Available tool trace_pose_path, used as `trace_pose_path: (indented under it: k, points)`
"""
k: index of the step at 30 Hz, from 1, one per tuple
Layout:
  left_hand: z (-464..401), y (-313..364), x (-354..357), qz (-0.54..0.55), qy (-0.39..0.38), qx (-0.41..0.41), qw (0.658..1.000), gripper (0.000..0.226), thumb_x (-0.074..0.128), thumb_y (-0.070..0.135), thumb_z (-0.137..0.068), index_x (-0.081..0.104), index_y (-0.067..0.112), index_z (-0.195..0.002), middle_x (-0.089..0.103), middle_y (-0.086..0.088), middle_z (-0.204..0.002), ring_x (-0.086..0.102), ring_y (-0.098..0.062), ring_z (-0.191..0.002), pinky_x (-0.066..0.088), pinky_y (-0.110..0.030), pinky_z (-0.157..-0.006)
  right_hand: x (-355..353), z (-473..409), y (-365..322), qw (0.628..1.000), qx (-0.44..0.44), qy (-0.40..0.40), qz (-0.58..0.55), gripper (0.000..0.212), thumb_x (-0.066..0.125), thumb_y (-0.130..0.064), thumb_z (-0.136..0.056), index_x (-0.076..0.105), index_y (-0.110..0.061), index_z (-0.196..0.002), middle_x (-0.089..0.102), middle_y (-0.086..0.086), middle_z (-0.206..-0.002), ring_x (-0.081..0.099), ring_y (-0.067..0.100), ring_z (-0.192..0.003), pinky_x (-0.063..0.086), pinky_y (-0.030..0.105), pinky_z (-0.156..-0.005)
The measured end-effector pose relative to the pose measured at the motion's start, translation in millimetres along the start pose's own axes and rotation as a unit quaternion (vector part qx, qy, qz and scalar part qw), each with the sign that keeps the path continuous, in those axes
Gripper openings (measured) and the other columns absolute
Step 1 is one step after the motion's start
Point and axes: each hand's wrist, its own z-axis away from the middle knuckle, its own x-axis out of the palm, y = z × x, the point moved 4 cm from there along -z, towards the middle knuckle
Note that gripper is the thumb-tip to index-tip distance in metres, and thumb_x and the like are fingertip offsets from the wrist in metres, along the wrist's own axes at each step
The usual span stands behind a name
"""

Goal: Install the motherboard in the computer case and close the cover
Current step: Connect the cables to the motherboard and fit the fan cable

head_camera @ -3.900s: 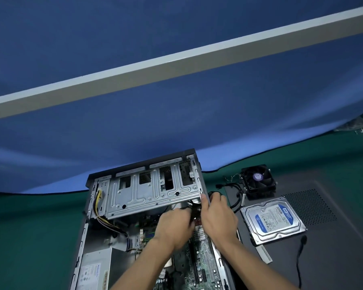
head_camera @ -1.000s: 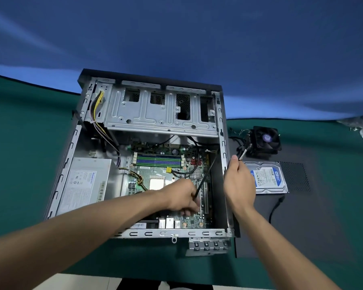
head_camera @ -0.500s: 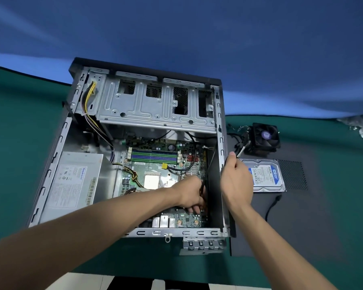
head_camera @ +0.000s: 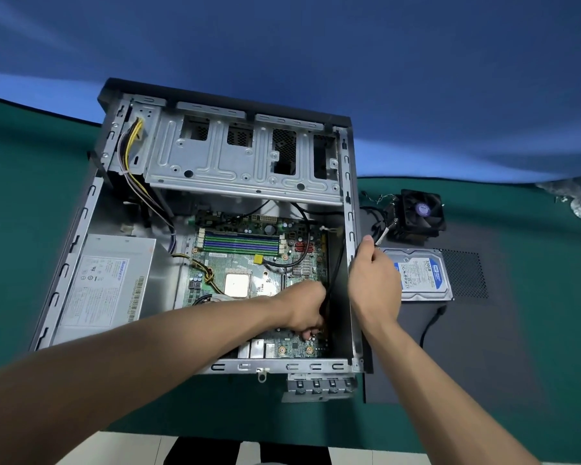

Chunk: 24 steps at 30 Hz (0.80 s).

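An open computer case of grey stamped metal lies on its side on a green table, toward the table's far left. The green motherboard sits flat on the case floor, in its right half, studded with slots, a pale square chip and small round capacitors.

The left hand reaches down into the case over the board's near right part, fingers curled around a thin black cable that runs up along the case's right wall. The right hand rests at the right rim of the case, its fingers closed round that rim, thumb pointing up; whether it also pinches a wire there cannot be told.

A boxy silver power supply with a paper label fills the case's left side, and yellow and purple wires trail from the far left corner. A perforated steel drive cage spans the far end.

Just right of the case, a flat dark cover panel with a mesh vent lies on the table, carrying a shiny hard drive with a blue label and a black finned cooler fan.
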Motion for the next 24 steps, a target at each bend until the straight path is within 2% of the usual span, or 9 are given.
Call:
trace_pose_path:
  k: [3,5,9,14,20,24]
  points:
    - [-2.2,-0.2,1.2,-0.003,0.001,-0.003,1.000,0.026,0.058,0.005,-0.089,0.062,0.000,-0.065,0.069,-0.009,-0.065,0.057,-0.004,-0.042,0.041,-0.016,-0.040,0.0,0.2,-0.7,1.000,-0.005,0.000,0.002,0.054,0.023,-0.044,-0.100,0.063,-0.008,-0.092,0.065,0.012,-0.099,0.053,0.031,-0.089,0.038,0.038,-0.076]
    - [-3.4,0.5,1.3,0.002,0.001,-0.002,1.000,0.023,0.057,0.004,-0.089,0.065,-0.003,-0.068,0.071,-0.014,-0.070,0.058,-0.006,-0.044,0.044,-0.018,-0.044,-0.3,0.3,-0.8,1.000,-0.006,0.000,0.003,0.055,0.023,-0.045,-0.100,0.063,-0.008,-0.094,0.065,0.012,-0.100,0.054,0.032,-0.091,0.038,0.038,-0.077]
    - [-4.1,2.1,2.5,-0.007,0.007,0.005,1.000,0.018,0.061,0.005,-0.087,0.065,-0.002,-0.071,0.066,-0.005,-0.058,0.056,-0.001,-0.039,0.041,-0.013,-0.041,-0.7,0.2,-0.4,1.000,-0.004,-0.004,0.002,0.056,0.023,-0.045,-0.100,0.064,-0.007,-0.095,0.065,0.012,-0.100,0.055,0.032,-0.092,0.039,0.038,-0.078]
    - [-3.9,5.2,4.3,-0.085,0.046,0.018,0.995,0.012,0.067,0.012,-0.082,0.065,0.001,-0.075,0.063,-0.008,-0.065,0.054,-0.012,-0.051,0.035,-0.018,-0.044,-1.0,0.7,-1.7,1.000,-0.008,-0.004,-0.002,0.055,0.023,-0.044,-0.100,0.063,-0.007,-0.094,0.064,0.009,-0.094,0.054,0.030,-0.088,0.038,0.037,-0.075]
    - [-7.4,4.7,7.0,-0.117,0.063,0.020,0.991,0.006,0.063,0.007,-0.079,0.066,0.002,-0.079,0.068,-0.013,-0.075,0.060,-0.020,-0.062,0.042,-0.024,-0.054,-0.9,1.3,-1.1,1.000,-0.003,-0.007,-0.010,0.053,0.023,-0.045,-0.100,0.061,-0.011,-0.088,0.060,0.004,-0.085,0.053,0.026,-0.082,0.034,0.035,-0.071]
    - [-5.1,7.6,5.9,-0.123,0.065,0.022,0.990,0.002,0.061,0.004,-0.078,0.063,0.003,-0.078,0.062,-0.008,-0.070,0.056,-0.019,-0.059,0.039,-0.023,-0.048,-1.3,1.8,0.0,1.000,-0.004,-0.008,-0.013,0.051,0.023,-0.045,-0.101,0.060,-0.012,-0.087,0.057,0.003,-0.083,0.051,0.025,-0.082,0.033,0.034,-0.071]
